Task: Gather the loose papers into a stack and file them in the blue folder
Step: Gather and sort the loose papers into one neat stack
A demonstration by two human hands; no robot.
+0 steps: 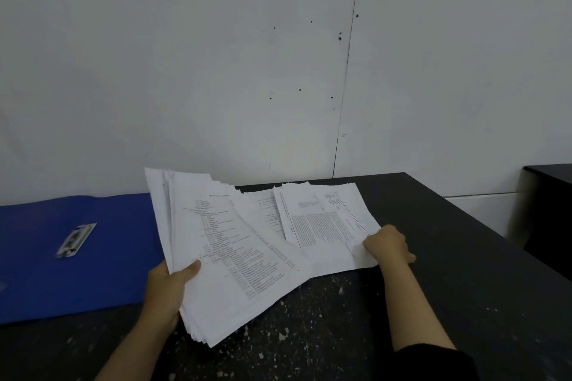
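Note:
A thick, uneven stack of printed white papers [223, 257] is tilted up off the dark table. My left hand [173, 284] grips its left edge, thumb on top. More printed sheets [322, 216] lie fanned on the table to the right, overlapping the stack. My right hand [388, 244] pinches the near right corner of those sheets. The blue folder [62, 275] lies open flat at the left, its metal clip [75, 240] showing. The stack's left edge hides part of the folder.
The dark table [433, 288] is speckled with white flecks near its front and ends at the right. A white wall [247, 71] stands right behind it. A second dark surface [551, 195] stands at the far right.

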